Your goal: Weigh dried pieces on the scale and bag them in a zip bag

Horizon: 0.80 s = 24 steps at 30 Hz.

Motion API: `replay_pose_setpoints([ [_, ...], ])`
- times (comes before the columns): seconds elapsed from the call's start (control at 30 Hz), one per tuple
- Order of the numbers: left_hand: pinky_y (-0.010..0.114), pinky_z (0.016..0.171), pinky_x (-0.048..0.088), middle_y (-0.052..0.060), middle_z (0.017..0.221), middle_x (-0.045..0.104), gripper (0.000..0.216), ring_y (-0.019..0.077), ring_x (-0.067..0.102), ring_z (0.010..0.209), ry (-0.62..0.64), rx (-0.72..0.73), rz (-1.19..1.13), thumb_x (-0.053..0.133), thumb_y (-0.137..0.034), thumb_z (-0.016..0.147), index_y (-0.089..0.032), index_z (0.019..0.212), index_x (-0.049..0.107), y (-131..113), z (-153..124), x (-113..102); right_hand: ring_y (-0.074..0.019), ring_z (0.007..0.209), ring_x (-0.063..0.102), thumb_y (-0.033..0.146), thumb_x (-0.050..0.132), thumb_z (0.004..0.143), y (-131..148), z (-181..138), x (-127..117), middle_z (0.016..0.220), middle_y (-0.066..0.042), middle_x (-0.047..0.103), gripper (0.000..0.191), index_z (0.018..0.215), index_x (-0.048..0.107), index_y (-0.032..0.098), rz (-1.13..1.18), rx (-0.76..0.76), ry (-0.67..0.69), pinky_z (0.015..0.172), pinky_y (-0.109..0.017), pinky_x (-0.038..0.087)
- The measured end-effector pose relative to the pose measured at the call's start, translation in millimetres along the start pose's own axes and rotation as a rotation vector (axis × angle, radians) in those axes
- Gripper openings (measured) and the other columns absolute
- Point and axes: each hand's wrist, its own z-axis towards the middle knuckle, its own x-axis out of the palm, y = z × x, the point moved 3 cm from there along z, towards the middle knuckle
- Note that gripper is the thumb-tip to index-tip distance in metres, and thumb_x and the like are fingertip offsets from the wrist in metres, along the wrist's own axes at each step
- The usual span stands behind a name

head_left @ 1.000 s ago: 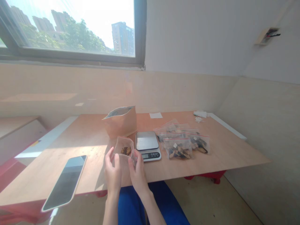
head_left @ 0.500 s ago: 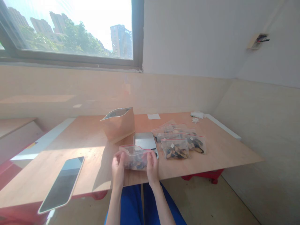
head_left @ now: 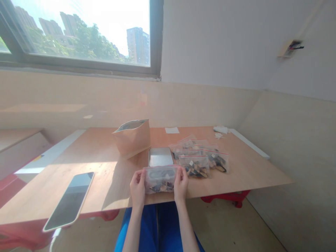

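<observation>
A small clear zip bag [head_left: 160, 179] with dark dried pieces in its bottom is held upright at the table's near edge. My left hand [head_left: 138, 187] pinches its left top corner and my right hand [head_left: 181, 184] pinches its right top corner, stretching the red zip strip between them. Right behind the bag sits a small digital scale [head_left: 160, 156], its display hidden by the bag. A stack of filled zip bags [head_left: 202, 159] lies to the right of the scale. An open brown stand-up pouch [head_left: 132, 137] stands behind and left of the scale.
A smartphone [head_left: 69, 200] lies face up near the wooden table's [head_left: 99, 175] front left edge. White paper slips [head_left: 172, 130] and scraps [head_left: 219, 130] lie at the back of the table. A wall runs close on the right; my blue-clad legs are under the table.
The bag went from held open, mouth up, to stretched flat between both hands. My hands moved right and now hold it in front of the scale.
</observation>
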Motion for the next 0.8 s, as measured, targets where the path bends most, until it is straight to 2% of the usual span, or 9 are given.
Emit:
replay_pose_setpoints([
  [0.2, 0.027, 0.078, 0.044, 0.006, 0.089, 0.068, 0.040, 0.0195, 0.059, 0.087, 0.050, -0.013, 0.004, 0.058, -0.050, 0.075, -0.014, 0.091, 0.066, 0.6, 1.4, 0.3, -0.0140, 0.047, 0.046, 0.056, 0.041, 0.085, -2.8, -0.4, -3.7, 0.051, 0.002, 0.048, 0.043, 0.075, 0.057, 0.017, -0.018, 0.033, -0.014, 0.048, -0.024, 0.039],
  [0.3, 0.028, 0.080, 0.044, 0.007, 0.092, 0.068, 0.040, 0.0199, 0.059, 0.089, 0.043, -0.016, -0.009, 0.059, -0.049, 0.074, -0.014, 0.091, 0.067, 0.3, 0.6, -0.5, -0.0144, 0.050, 0.049, 0.055, 0.043, 0.085, -3.0, -1.8, -4.5, 0.055, 0.001, 0.052, 0.042, 0.078, 0.058, 0.016, -0.024, 0.010, -0.017, 0.050, -0.024, 0.040],
  [0.43, 0.026, 0.076, 0.045, 0.006, 0.086, 0.068, 0.039, 0.0182, 0.059, 0.083, 0.013, 0.000, -0.004, 0.059, -0.050, 0.074, -0.014, 0.088, 0.066, -1.4, -1.1, -1.8, -0.0155, 0.058, 0.055, 0.053, 0.046, 0.085, -3.7, -1.8, -5.2, 0.067, -0.004, 0.060, 0.040, 0.084, 0.060, 0.015, -0.013, 0.013, -0.019, 0.053, -0.024, 0.043],
  [0.63, 0.027, 0.074, 0.046, 0.005, 0.080, 0.067, 0.038, 0.0179, 0.059, 0.078, -0.050, 0.030, 0.023, 0.060, -0.050, 0.073, -0.014, 0.083, 0.066, -3.3, -3.5, -4.5, -0.0148, 0.051, 0.052, 0.054, 0.043, 0.086, -2.6, 0.1, -7.3, 0.057, -0.001, 0.056, 0.044, 0.082, 0.062, 0.014, -0.043, -0.005, -0.022, 0.051, -0.024, 0.042],
  [0.8, 0.025, 0.073, 0.045, 0.005, 0.081, 0.067, 0.038, 0.0168, 0.059, 0.078, -0.068, 0.019, 0.042, 0.060, -0.051, 0.073, -0.015, 0.084, 0.065, -1.0, -4.5, -6.6, -0.0153, 0.052, 0.053, 0.054, 0.042, 0.086, -3.4, 2.4, -7.8, 0.056, -0.001, 0.055, 0.044, 0.081, 0.061, 0.014, -0.083, -0.041, -0.011, 0.054, -0.025, 0.043],
])
